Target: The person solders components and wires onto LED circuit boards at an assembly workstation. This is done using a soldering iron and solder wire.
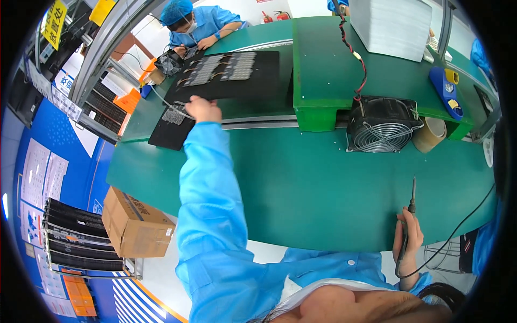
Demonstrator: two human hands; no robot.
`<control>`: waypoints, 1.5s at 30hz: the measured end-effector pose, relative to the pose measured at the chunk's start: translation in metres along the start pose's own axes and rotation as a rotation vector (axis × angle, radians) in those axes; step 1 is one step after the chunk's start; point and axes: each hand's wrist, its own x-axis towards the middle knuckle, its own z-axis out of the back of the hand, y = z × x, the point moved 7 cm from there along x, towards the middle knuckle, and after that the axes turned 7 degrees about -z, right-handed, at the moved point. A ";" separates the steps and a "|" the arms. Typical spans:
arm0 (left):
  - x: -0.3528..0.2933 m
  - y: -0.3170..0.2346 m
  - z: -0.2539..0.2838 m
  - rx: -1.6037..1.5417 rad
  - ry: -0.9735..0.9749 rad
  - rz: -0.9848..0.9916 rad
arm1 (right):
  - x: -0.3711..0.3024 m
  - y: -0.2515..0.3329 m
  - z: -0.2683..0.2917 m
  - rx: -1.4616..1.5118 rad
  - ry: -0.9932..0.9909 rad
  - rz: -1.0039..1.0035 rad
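Note:
My left arm stretches across the green table to its far left part. There my left hand [204, 110] is closed at the near edge of a large black mat [265, 75]; what its fingers hold, if anything, is hidden. Strips of small grey square pieces [237, 67] joined by wires lie on that mat. Beside my fingers, a grey gridded piece [175, 114] rests on a smaller black mat [171, 135], with a thin white cable close by. My right hand [410, 237] holds a soldering iron [413, 200] near the front edge, its tip pointing away from me and its cord trailing right.
A black fan with a wire guard [383, 129] stands beside a tape roll [430, 134] under the green raised shelf [323, 70]. On the shelf are a white block [390, 27] and a blue holder [446, 91]. Across the table a co-worker [202, 27] bends over another fan.

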 end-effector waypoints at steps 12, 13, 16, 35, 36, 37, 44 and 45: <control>-0.066 0.139 -0.077 -0.078 0.079 0.206 | -0.005 -0.010 -0.003 -0.022 0.039 -0.101; -0.071 0.147 -0.081 -0.093 0.149 0.246 | -0.004 -0.010 -0.003 -0.019 0.049 -0.112; -0.073 0.157 -0.076 -0.042 0.287 0.438 | -0.004 -0.012 -0.004 -0.027 0.062 -0.120; 0.036 -0.093 0.206 0.863 -0.653 -0.551 | -0.008 -0.017 -0.003 -0.016 0.095 -0.132; 0.041 -0.093 0.211 0.864 -0.656 -0.558 | -0.010 -0.018 -0.004 -0.008 0.095 -0.131; 0.058 -0.073 0.220 0.605 -0.493 -0.340 | -0.009 -0.018 -0.005 -0.011 0.094 -0.132; 0.111 -0.036 0.224 0.667 0.142 -0.315 | -0.007 -0.015 -0.011 0.016 0.104 -0.122; 0.056 0.015 0.174 0.025 -0.196 0.095 | -0.010 -0.017 -0.002 -0.067 0.099 -0.144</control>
